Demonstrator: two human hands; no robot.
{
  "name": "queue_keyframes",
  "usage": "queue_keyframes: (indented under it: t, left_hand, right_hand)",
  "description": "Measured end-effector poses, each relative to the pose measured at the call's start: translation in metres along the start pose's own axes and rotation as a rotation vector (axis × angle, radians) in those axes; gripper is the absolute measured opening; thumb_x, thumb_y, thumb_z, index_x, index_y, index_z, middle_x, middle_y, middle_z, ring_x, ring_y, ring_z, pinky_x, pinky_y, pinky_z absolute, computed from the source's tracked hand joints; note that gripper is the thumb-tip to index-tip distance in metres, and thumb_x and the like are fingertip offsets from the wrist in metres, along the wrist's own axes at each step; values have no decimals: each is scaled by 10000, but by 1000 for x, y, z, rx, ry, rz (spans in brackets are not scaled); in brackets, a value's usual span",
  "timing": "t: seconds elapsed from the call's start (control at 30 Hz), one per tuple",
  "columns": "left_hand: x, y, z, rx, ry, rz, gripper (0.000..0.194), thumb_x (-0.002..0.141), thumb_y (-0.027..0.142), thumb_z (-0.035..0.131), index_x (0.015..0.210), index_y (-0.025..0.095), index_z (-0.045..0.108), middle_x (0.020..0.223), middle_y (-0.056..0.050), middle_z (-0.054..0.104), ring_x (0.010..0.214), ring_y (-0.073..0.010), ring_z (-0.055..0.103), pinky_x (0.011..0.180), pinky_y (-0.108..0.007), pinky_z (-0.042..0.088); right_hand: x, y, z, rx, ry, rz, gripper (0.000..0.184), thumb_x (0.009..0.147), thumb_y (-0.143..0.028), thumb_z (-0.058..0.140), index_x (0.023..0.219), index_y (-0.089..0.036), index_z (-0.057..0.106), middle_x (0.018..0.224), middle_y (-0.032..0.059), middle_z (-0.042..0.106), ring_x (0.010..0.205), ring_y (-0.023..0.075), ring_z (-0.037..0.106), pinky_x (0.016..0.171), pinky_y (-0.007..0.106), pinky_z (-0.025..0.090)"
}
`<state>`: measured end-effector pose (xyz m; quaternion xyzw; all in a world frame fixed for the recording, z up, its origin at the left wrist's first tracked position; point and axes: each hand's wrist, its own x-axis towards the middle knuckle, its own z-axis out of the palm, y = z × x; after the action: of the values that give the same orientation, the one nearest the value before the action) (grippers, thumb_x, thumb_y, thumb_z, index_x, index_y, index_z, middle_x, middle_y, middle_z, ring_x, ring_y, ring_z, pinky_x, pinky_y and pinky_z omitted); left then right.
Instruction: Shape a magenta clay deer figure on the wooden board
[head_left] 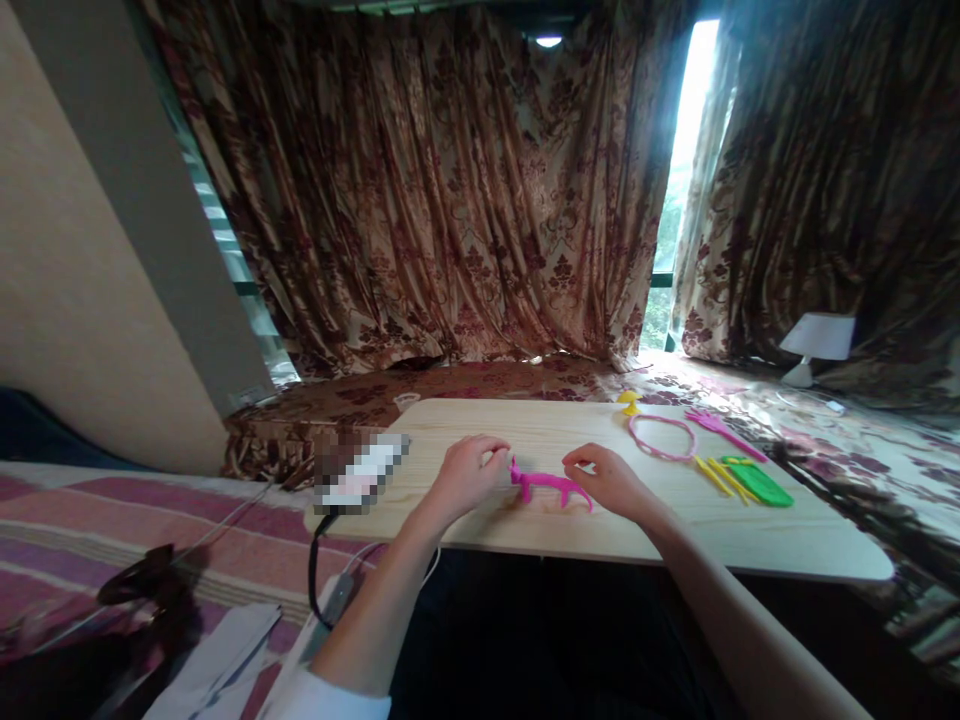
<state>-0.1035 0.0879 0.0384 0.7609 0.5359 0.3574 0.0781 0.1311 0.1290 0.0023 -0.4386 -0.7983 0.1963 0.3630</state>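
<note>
A pink modelling-clay animal [546, 482] with legs, a pointed head and a long curved tail stands on the pale wooden table [457, 525]. My left hand [472, 472] is beside its head at the left, fingers curled with the tips a little apart; whether a fingertip touches the head I cannot tell. On the other side, my right hand [609, 482] hovers over the tail end. Its thumb and fingers are parted, and nothing shows between them.
Toward the table's right are a pink twisted ring [661, 438], a pink hand-shaped tool [726, 434], yellow sticks [712, 476], a green flat piece [757, 484] and a yellow mushroom-like piece [629, 402]. A blurred-out object [364, 475] lies left. A lamp [817, 338] stands beyond.
</note>
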Motion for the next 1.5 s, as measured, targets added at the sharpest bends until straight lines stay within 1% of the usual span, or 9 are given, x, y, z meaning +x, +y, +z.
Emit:
queue_keyframes:
  t: [0.17, 0.3, 0.43, 0.6, 0.83, 0.97, 1.13, 1.4, 1.5]
  left_hand:
    - [-54, -7, 9, -195, 162, -143, 252, 840, 306, 486, 884, 160, 688, 932, -82, 705, 925, -221, 625, 874, -343, 441]
    - [-75, 5, 28, -363, 197, -204, 246, 838, 303, 500, 893, 160, 692, 920, -72, 712, 879, -210, 640, 806, -323, 476]
    - [-72, 20, 43, -487, 202, -227, 231, 823, 275, 532, 936, 151, 690, 933, -74, 700, 836, -191, 639, 758, -301, 491]
    - [-61, 35, 51, -560, 191, -215, 325, 797, 252, 573, 1095, 138, 637, 959, -93, 658, 847, -186, 619, 732, -291, 489]
    - [-57, 43, 49, -599, 153, -166, 216, 827, 288, 549, 933, 166, 693, 934, -76, 694, 863, -199, 619, 779, -307, 459]
    - [-59, 45, 49, -602, 160, -171, 200, 827, 304, 554, 819, 153, 685, 823, -61, 698, 797, -196, 613, 775, -311, 447]
    - [-61, 51, 47, -603, 166, -154, 229, 829, 339, 559, 885, 155, 684, 837, -53, 692, 791, -190, 604, 768, -303, 440]
    - [-63, 61, 36, -580, 197, -88, 200, 856, 297, 531, 836, 182, 694, 893, -36, 674, 866, -179, 602, 819, -276, 433]
    - [-68, 61, 35, -549, 223, -98, 192, 826, 297, 578, 948, 188, 678, 881, -41, 646, 854, -189, 592, 809, -291, 439]
  right_hand:
    - [9, -5, 15, 54, -140, -29, 200, 861, -331, 578, 891, -143, 638, 913, 32, 661, 841, 159, 621, 786, 364, 494]
    - [10, -16, 12, 161, -196, -9, 201, 805, -331, 613, 818, -152, 704, 734, 14, 681, 693, 149, 613, 685, 295, 485]
    - [2, -36, -7, 311, -222, 25, 326, 817, -400, 558, 971, -148, 698, 836, 27, 703, 746, 166, 615, 682, 282, 474]
    - [-8, -58, -21, 458, -263, 67, 350, 773, -429, 617, 969, -151, 698, 880, 35, 700, 770, 168, 608, 705, 282, 470]
    - [-11, -68, -15, 581, -264, 89, 345, 760, -437, 634, 947, -156, 704, 841, 36, 693, 783, 176, 606, 740, 300, 476]
    - [-14, -68, -13, 615, -263, 109, 347, 738, -425, 662, 954, -156, 701, 846, 33, 693, 749, 165, 604, 713, 293, 479]
    - [-17, -71, -13, 676, -253, 108, 337, 743, -413, 663, 956, -155, 694, 864, 40, 687, 794, 177, 607, 747, 303, 477]
    - [-26, -75, -8, 751, -225, 111, 288, 757, -385, 663, 938, -164, 696, 886, 44, 696, 762, 157, 600, 723, 285, 470]
    - [-28, -75, -6, 757, -168, 119, 291, 754, -390, 667, 949, -175, 694, 903, 44, 703, 785, 162, 610, 742, 286, 472]
